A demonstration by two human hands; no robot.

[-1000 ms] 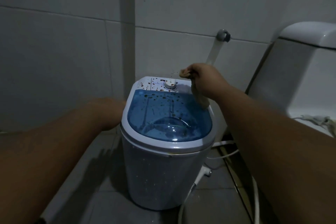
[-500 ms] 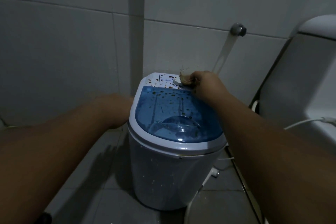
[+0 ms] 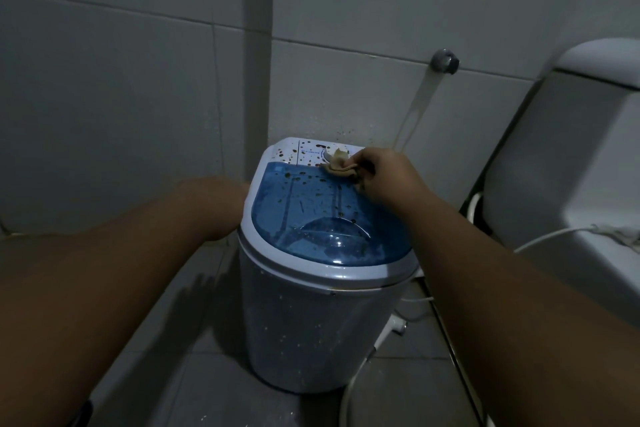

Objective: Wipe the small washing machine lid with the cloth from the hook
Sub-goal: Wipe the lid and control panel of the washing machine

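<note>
Pinching grip: right hand (image 3: 391,177) bunches the cloth (image 3: 338,165) on the spattered lid (image 3: 311,215) at 1 o'clock, forearm extended. Left hand hidden behind washing machine (image 3: 311,329); grip indeterminable.

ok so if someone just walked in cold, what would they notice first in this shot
The small washing machine in the middle of the tiled floor, its see-through blue lid speckled with dark spots that carry onto the white control panel behind it. Next, the right hand pressing a crumpled tan cloth at the lid's back edge, by the panel. The left hand is hidden behind the machine's left side; a white toilet stands on the right.
</note>
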